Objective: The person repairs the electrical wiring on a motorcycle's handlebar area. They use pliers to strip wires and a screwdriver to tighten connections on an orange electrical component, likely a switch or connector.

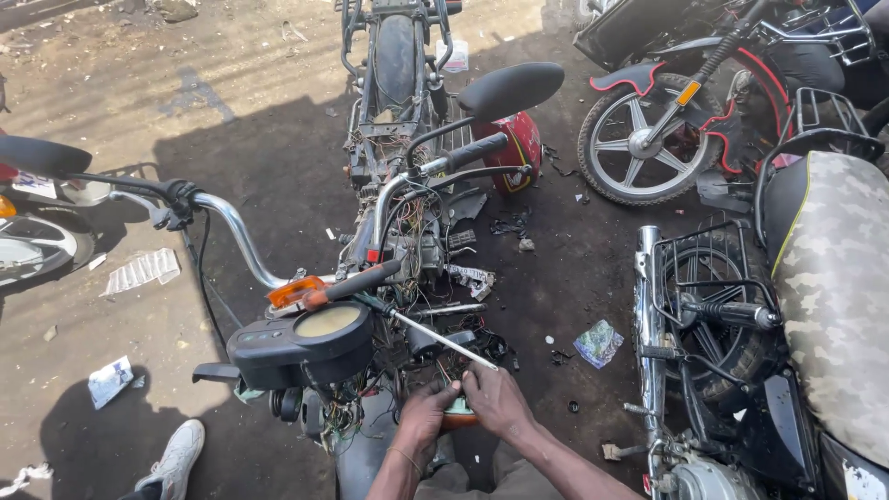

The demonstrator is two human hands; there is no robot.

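Below the speedometer [310,341] of the stripped motorcycle [398,185], left hand [424,421] and right hand [497,400] pinch a small connector [459,407] among loose wires [407,231]. Wiring step, apparently; careful fingertip work seems needed next.

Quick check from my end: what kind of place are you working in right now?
Most likely an outdoor motorcycle repair yard. A stripped motorcycle stands on bare dirt ground with its wiring exposed, other parked motorcycles crowd the right side, and both hands work at the loose wires below its instrument cluster.

Bare forearms, thin bangle at left wrist [405,456], 1 white sneaker [174,456].
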